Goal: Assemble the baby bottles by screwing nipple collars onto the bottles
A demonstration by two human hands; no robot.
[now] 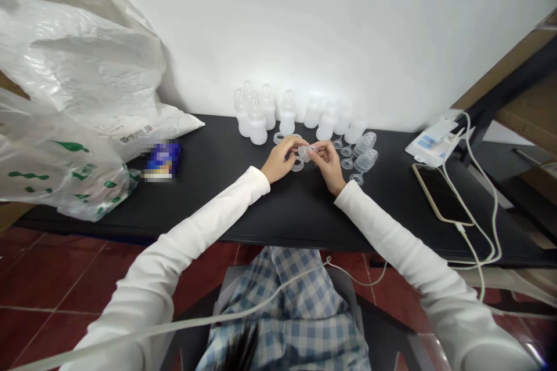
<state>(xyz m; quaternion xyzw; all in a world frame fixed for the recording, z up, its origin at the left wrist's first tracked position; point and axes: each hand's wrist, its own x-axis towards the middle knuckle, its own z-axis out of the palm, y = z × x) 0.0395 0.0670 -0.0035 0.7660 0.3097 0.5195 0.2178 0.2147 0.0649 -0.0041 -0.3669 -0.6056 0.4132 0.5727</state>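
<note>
My left hand (pixel 281 159) and my right hand (pixel 328 165) meet over the black table (pixel 209 197), both pinched on a small clear plastic bottle part (pixel 306 152) held between them. A clear ring (pixel 297 166) lies just below my left fingers. Behind the hands stand several white baby bottles (pixel 257 122) in a row by the wall. Clear teats (pixel 347 151) and clear caps (pixel 365 159) lie to the right of my right hand.
Large white plastic bags (pixel 73 98) fill the table's left end, with a small blue packet (pixel 162 161) beside them. A phone (pixel 441 194) on a white cable (pixel 476 243) and a white box (pixel 433 142) lie at the right. A red tiled floor shows below.
</note>
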